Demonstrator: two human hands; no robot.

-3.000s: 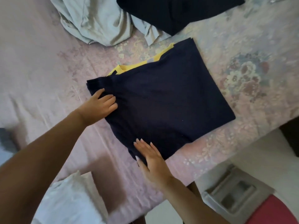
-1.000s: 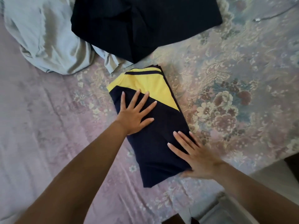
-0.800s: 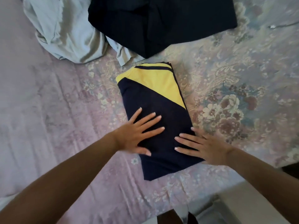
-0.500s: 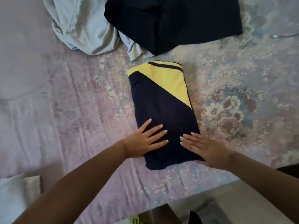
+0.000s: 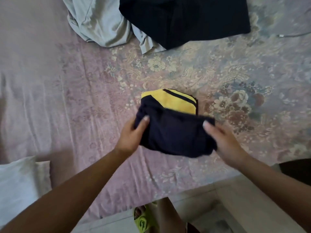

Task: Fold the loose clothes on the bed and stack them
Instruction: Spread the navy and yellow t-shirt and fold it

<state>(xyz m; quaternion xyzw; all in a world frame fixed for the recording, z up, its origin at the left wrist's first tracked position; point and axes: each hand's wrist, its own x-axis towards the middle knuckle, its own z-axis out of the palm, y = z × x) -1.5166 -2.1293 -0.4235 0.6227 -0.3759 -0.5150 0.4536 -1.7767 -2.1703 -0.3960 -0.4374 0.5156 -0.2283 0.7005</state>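
A navy garment with a yellow panel (image 5: 173, 132) lies mid-bed, its near half lifted and doubled over the far half. My left hand (image 5: 130, 137) grips the folded edge at the left, thumb on top. My right hand (image 5: 222, 140) grips the right side of the same edge, thumb on top. The yellow panel (image 5: 176, 102) shows beyond the raised fold. At the far side lie a loose pale grey garment (image 5: 99, 22) and a loose black garment (image 5: 185, 19).
The floral bedsheet (image 5: 218, 68) covers the bed, whose near edge runs along the bottom. A white pillow (image 5: 18, 185) sits at the near left. Below the bed edge are pale floor tiles and a foot in a green sandal (image 5: 144, 219). A thin cable (image 5: 292, 35) lies far right.
Both hands went from pressing flat on the long folded garment to gripping its near end and bringing it up over the far half. The view shifted, showing the floor and pillow.
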